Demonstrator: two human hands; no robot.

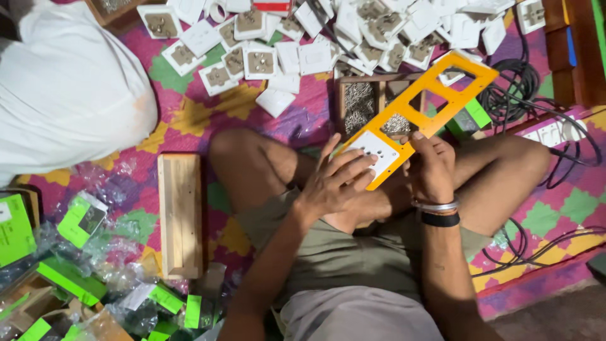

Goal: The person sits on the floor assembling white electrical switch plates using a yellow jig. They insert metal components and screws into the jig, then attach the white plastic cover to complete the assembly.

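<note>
I sit cross-legged and hold a long orange plastic frame (pixel 449 89) with rectangular cut-outs over my lap. A white socket module (pixel 376 151) fills its near opening. My left hand (pixel 333 180) lies with spread fingers on that module and the frame's near end. My right hand (pixel 431 168) grips the frame's right edge beside the module, thumb on top. Two farther openings of the frame are empty.
A heap of white socket modules (pixel 297 38) lies ahead on the patterned mat. A wooden box of screws (pixel 361 101) sits under the frame. Black cables (pixel 524 95) run at right, a wooden block (pixel 180 215) at left, green-labelled packets (pixel 82 265) at lower left, a white sack (pixel 69 88).
</note>
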